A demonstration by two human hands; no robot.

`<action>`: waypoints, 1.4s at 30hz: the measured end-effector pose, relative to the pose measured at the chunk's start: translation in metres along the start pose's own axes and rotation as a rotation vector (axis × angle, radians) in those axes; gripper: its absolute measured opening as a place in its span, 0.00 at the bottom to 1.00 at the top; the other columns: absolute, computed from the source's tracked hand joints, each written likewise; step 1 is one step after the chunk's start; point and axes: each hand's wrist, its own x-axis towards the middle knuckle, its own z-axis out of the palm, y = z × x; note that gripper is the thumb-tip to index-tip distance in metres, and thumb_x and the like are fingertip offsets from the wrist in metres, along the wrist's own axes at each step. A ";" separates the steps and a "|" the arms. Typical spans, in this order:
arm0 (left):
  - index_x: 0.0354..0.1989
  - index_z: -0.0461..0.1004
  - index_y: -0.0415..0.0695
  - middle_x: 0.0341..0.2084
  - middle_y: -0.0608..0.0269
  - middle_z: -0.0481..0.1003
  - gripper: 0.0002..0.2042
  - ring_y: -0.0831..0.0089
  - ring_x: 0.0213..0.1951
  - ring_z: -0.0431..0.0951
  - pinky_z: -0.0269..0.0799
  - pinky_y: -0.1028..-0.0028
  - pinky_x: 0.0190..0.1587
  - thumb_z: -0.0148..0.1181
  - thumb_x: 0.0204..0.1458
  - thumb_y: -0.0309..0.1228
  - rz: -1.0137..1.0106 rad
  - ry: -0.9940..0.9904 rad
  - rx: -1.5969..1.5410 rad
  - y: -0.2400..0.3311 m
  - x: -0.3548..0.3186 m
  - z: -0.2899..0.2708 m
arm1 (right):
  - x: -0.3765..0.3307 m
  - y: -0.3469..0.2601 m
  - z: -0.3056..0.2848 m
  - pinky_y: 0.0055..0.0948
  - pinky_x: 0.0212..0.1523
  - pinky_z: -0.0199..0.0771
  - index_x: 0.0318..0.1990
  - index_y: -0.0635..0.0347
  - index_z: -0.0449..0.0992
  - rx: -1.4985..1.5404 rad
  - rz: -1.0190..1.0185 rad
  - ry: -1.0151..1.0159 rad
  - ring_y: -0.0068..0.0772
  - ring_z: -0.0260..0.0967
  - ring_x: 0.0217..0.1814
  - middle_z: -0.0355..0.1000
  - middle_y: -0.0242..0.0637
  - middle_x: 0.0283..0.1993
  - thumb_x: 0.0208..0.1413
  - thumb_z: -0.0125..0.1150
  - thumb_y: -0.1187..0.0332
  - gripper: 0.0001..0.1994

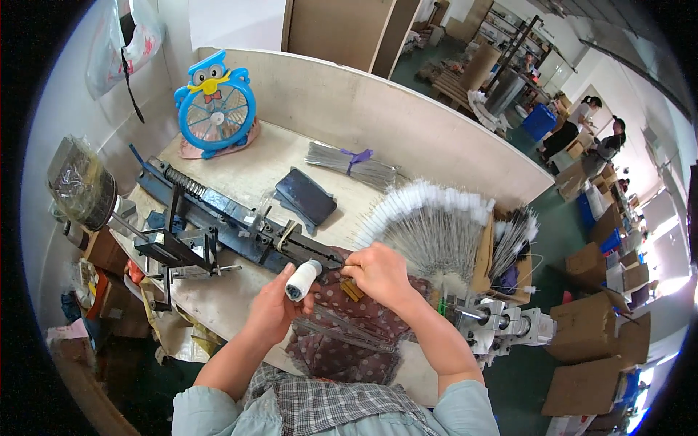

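Note:
My left hand (275, 305) is wrapped round a short white cylinder (303, 280) with a dark, speckled end; its exact kind does not show. Close by on the right, my right hand (377, 271) has its fingers pinched at the tip of the machine's long metal bar (294, 243). Whatever lies between those fingers is too small to make out. Several brass-coloured pieces (351, 290) sit just below my right hand. Under both hands spreads a brown polka-dot cloth (342, 356), with thin grey wires (349, 328) lying across it.
A wide fan of white-tipped wire brushes (429, 232) lies at right, beside a cardboard box (486, 254) and a metal machine (502, 323). Behind are a tied wire bundle (349, 163), a dark flat case (305, 198) and a blue owl-shaped fan (217, 109). Other people (582, 123) are farther off.

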 end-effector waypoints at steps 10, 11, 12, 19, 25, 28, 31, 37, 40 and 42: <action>0.16 0.78 0.43 0.14 0.53 0.73 0.27 0.56 0.21 0.76 0.70 0.66 0.26 0.60 0.38 0.59 0.194 0.129 1.422 -0.031 0.034 0.009 | 0.002 0.000 0.001 0.38 0.32 0.69 0.24 0.52 0.80 -0.055 -0.076 0.028 0.40 0.69 0.33 0.73 0.36 0.24 0.43 0.62 0.61 0.07; 0.19 0.78 0.41 0.16 0.55 0.75 0.26 0.60 0.23 0.77 0.71 0.67 0.27 0.61 0.38 0.57 0.121 0.124 1.404 -0.026 0.034 0.015 | 0.002 0.002 0.000 0.39 0.33 0.69 0.25 0.52 0.80 -0.057 -0.102 0.034 0.39 0.69 0.33 0.73 0.35 0.24 0.43 0.62 0.61 0.08; 0.19 0.78 0.41 0.16 0.55 0.75 0.26 0.60 0.23 0.77 0.71 0.67 0.27 0.61 0.38 0.57 0.114 0.128 1.418 -0.030 0.033 0.016 | -0.001 0.005 -0.002 0.39 0.33 0.70 0.26 0.53 0.80 -0.058 -0.128 0.043 0.38 0.69 0.34 0.73 0.34 0.24 0.44 0.62 0.60 0.09; 0.36 0.72 0.36 0.32 0.59 0.74 0.13 0.72 0.32 0.75 0.70 0.70 0.34 0.58 0.49 0.35 0.182 -0.029 0.387 -0.072 0.041 0.011 | -0.047 0.023 -0.029 0.32 0.34 0.72 0.33 0.56 0.79 -0.009 -0.263 0.435 0.36 0.71 0.35 0.74 0.31 0.27 0.44 0.65 0.64 0.09; 0.19 0.69 0.38 0.13 0.64 0.70 0.06 0.77 0.19 0.71 0.66 0.75 0.21 0.61 0.38 0.25 0.381 0.051 0.855 -0.068 0.045 0.021 | -0.082 0.030 0.030 0.33 0.32 0.72 0.34 0.58 0.78 0.236 -0.251 0.336 0.38 0.72 0.32 0.74 0.36 0.30 0.44 0.65 0.67 0.09; 0.26 0.70 0.37 0.19 0.60 0.72 0.11 0.78 0.26 0.72 0.67 0.74 0.26 0.65 0.39 0.28 0.379 0.006 1.061 -0.061 0.049 0.006 | -0.050 0.038 0.065 0.35 0.34 0.72 0.35 0.59 0.77 0.109 -0.147 0.327 0.39 0.70 0.36 0.70 0.34 0.30 0.44 0.64 0.67 0.10; 0.35 0.69 0.38 0.24 0.60 0.72 0.15 0.76 0.29 0.73 0.69 0.73 0.30 0.65 0.44 0.32 0.279 0.091 1.159 -0.044 0.034 -0.001 | -0.053 0.042 0.065 0.35 0.34 0.71 0.32 0.58 0.76 0.060 -0.192 0.202 0.39 0.70 0.37 0.68 0.34 0.29 0.43 0.65 0.64 0.10; 0.38 0.70 0.45 0.29 0.68 0.72 0.16 0.78 0.28 0.73 0.70 0.76 0.33 0.60 0.51 0.45 0.179 0.453 0.022 -0.022 0.016 -0.132 | -0.063 0.038 0.042 0.34 0.29 0.70 0.26 0.55 0.74 0.033 -0.173 0.097 0.38 0.70 0.30 0.68 0.35 0.26 0.41 0.66 0.61 0.10; 0.36 0.73 0.47 0.26 0.71 0.72 0.15 0.78 0.29 0.73 0.69 0.76 0.34 0.58 0.51 0.46 0.180 0.478 -0.153 -0.009 -0.001 -0.155 | -0.061 0.032 0.039 0.35 0.27 0.70 0.28 0.55 0.76 0.017 -0.160 0.047 0.39 0.71 0.28 0.68 0.35 0.26 0.42 0.66 0.59 0.11; 0.35 0.73 0.47 0.25 0.71 0.72 0.14 0.78 0.29 0.73 0.69 0.76 0.34 0.57 0.52 0.46 0.174 0.464 -0.161 -0.003 -0.001 -0.159 | -0.060 0.031 0.039 0.34 0.27 0.70 0.28 0.55 0.77 0.016 -0.156 0.014 0.39 0.71 0.29 0.68 0.34 0.26 0.43 0.65 0.59 0.11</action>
